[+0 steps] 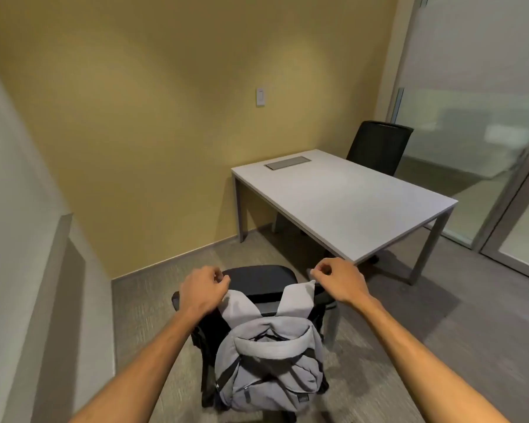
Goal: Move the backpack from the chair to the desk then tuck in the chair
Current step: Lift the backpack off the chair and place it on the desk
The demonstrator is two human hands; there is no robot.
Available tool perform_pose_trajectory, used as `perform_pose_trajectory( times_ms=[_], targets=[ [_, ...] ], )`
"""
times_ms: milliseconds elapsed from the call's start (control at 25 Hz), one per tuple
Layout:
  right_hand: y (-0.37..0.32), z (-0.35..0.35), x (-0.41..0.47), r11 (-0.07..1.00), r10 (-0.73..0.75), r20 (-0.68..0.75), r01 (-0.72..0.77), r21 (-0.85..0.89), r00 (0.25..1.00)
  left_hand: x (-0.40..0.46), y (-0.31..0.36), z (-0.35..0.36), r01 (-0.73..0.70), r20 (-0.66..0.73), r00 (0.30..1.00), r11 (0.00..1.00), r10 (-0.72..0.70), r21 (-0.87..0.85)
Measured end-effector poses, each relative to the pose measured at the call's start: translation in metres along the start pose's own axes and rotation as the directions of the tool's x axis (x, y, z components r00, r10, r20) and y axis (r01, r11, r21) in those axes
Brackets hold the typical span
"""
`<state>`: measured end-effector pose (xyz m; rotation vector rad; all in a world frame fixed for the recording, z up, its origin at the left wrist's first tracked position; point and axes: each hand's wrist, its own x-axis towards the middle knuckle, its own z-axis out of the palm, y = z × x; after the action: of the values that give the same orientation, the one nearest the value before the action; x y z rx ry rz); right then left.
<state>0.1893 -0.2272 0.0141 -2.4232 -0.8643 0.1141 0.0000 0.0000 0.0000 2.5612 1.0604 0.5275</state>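
Two hands reach forward over a grey backpack (269, 367) that sits on a black chair (257, 282) in the near middle of the room. The left hand (202, 290) is curled, its fingers (223, 280) closed against the thumb at the top end of the pack's left strap (235, 306), which runs down from the knuckles to the body of the bag. The right hand (338, 279) is curled the same way, fingertips (316, 270) pinched together just above the tip of the right strap (297, 296); whether they actually grip the fabric or only hover touching it is hard to tell. Both straps stand up from the bag toward the hands, pale grey and spread apart in a V. The pack's body lies below and nearer than both hands, between the forearms, its top pocket gaping a little.

Beyond, to the right, stands a white desk (348, 203) against a yellow wall (165, 117), well apart from the pack. A second black chair (379, 148) sits at its far side, before a glass partition (486, 117).
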Motion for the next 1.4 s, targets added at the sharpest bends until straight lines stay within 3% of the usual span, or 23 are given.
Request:
perform_pose_trajectory(
  times_ms=[200, 560, 720, 880, 1000, 1200, 1280, 1400],
  targets=[
    [0.007, 0.030, -0.009, 0.991, 0.136, 0.062, -0.135, -0.024, 0.989, -0.007, -0.017, 0.019, 0.127, 0.014, 0.992, 0.990, -0.128, 0.068],
    [0.001, 0.059, 0.000, 0.958, 0.280, -0.061, -0.282, -0.040, 0.958, 0.001, -0.020, 0.035, 0.245, 0.056, 0.965, 0.959, -0.255, 0.142],
    [0.002, 0.068, 0.006, 0.949, 0.312, -0.023, -0.313, -0.047, 0.950, -0.001, -0.014, 0.043, 0.396, 0.096, 0.916, 0.917, -0.390, -0.048],
    [0.001, 0.069, 0.009, 0.912, 0.400, -0.023, -0.395, 0.115, 0.916, -0.001, -0.014, 0.041, 0.494, 0.137, 0.870, 0.841, -0.474, -0.220],
    [0.000, 0.073, 0.009, 0.885, 0.441, -0.073, -0.420, 0.202, 0.894, 0.001, -0.016, 0.035, 0.574, 0.166, 0.809, 0.699, -0.564, -0.427],
    [0.002, 0.077, 0.008, 0.864, 0.467, -0.104, -0.428, 0.265, 0.878, -0.004, -0.014, 0.027, 0.616, 0.307, 0.662, 0.262, -0.684, -0.743],
    [0.002, 0.079, 0.007, 0.868, 0.462, -0.116, -0.420, 0.266, 0.879, -0.003, -0.009, 0.022, 0.621, 0.391, 0.634, 0.138, -0.668, -0.771],
    [0.004, 0.081, 0.005, 0.876, 0.452, -0.132, -0.411, 0.252, 0.882, 0.007, -0.013, 0.005, 0.722, 0.620, 0.576, -0.023, -0.533, -0.691]
  ],
)
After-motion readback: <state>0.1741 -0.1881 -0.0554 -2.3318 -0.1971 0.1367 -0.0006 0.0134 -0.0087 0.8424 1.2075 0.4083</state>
